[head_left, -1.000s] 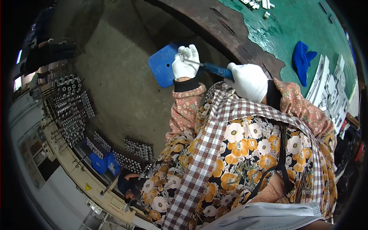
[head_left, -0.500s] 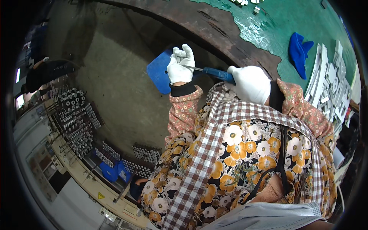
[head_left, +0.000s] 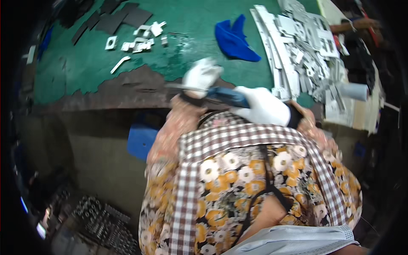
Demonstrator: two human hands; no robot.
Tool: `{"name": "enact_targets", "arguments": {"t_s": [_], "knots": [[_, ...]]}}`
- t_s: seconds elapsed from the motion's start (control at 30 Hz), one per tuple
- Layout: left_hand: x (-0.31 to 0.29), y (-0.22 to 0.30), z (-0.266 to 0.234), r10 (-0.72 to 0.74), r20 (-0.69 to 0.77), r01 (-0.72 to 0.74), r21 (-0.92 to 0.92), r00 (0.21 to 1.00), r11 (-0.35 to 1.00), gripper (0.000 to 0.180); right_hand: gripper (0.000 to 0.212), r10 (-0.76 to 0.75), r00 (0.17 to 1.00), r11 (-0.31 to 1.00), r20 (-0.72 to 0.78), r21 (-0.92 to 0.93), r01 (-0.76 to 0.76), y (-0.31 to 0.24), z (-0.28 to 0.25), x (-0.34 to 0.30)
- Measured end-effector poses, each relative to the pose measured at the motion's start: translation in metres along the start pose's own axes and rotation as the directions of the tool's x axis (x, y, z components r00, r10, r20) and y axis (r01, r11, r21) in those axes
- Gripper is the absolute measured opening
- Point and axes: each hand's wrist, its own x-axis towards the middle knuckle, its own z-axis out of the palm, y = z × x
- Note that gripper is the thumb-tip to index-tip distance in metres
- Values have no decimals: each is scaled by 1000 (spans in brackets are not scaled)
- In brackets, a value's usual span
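My right hand, in a white glove, is closed around the blue handle of a tool with a thin metal shaft. The handle points left, in front of my body and close to the table's near edge. My left hand, also in a white glove, is just beyond the handle's left end, over the table edge. Motion smears its fingers, so whether it holds anything cannot be made out. Left of that wrist a blurred grey strip shows, perhaps the tool's shaft.
Small silvery metal parts and dark flat pads lie on the green tabletop. A blue cloth is farther right, beside a pile of metal strips and plates. A blue stool seat is below the table edge.
The view has swung round to face the green table. Both hands are now at its edge, and the left has moved from above the floor. The right still grips the blue-handled tool.
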Motion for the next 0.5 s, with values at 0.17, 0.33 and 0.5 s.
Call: {"name": "enact_targets", "arguments": {"t_s": [0.17,0.33,0.5], "knots": [[138,13,136,568,610,-815,540,552,212,28,29,263,952,963,-156,98,-250,21,-33,-24],[161,25,144,-22,113,-13,299,993,954,28,30,296,934,952,-200,144,-270,52,-52,-20],[112,73,-18,460,-516,616,783,723,-90,21,31,252,943,966,-215,118,-231,75,-55,5]]}}
